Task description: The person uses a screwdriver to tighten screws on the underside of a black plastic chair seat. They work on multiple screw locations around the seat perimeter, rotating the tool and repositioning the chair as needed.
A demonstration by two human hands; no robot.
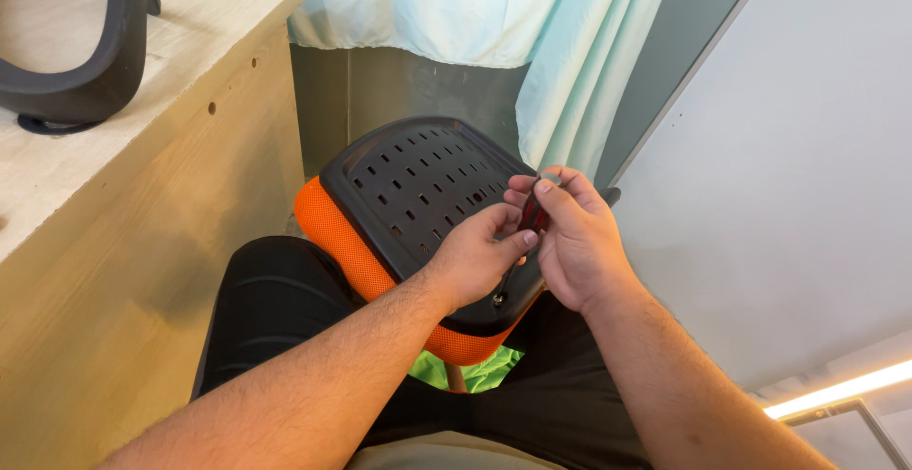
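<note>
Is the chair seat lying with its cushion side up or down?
Cushion side down: the chair seat shows its black perforated underside upward, orange padding only at the edge.

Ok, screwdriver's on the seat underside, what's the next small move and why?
Probably steady and turn. The right hand grips the screwdriver handle, its tip sits at a screw in the black seat base, and the left hand guides the shaft, so keep it upright and twist.
</note>
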